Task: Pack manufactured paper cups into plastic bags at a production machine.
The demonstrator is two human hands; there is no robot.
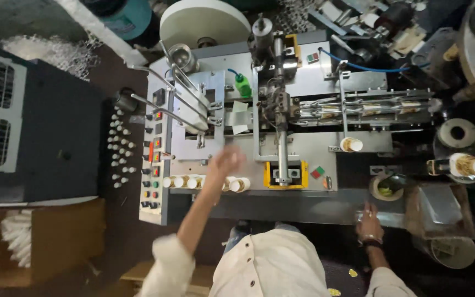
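While blurred above a row of small paper cups (204,181) at frame centre, left hand (225,163): grasp cannot be told. Right hand (369,223), lower right: fingers spread, empty, braced on the machine ledge (303,206), likely for support.

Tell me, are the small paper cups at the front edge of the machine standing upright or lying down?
Lying down. The paper cups lie in a row on their sides, round ends facing the camera, beside the left hand.

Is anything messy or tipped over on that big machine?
Yes. A row of small white paper cups lies on its side along the front edge of the grey metal machine, not standing up. The left hand is blurred just above them. The right hand rests on the machine's front ledge.
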